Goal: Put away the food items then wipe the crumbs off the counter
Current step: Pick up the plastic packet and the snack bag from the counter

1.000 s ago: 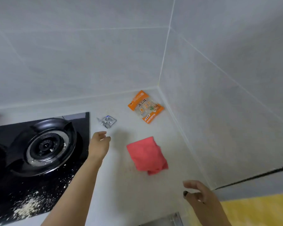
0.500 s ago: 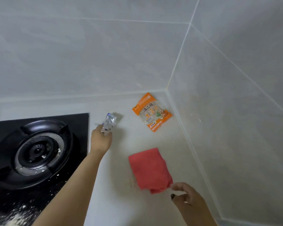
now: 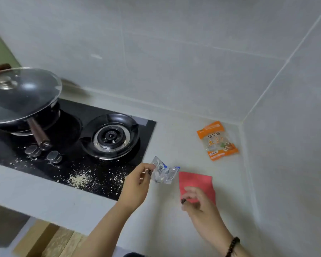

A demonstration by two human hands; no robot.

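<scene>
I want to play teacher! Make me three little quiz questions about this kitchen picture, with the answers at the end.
1. True or false: the left hand holds the small clear packet up off the counter.
2. What is the right hand reaching over? A) the orange snack bag B) the red cloth C) the wok lid
3. Fill in: the crumbs lie mostly on the black ____.

Key
1. True: its fingers pinch the packet.
2. B. Whether it already grips the cloth is not clear.
3. Stove, in front of the empty burner.
</scene>
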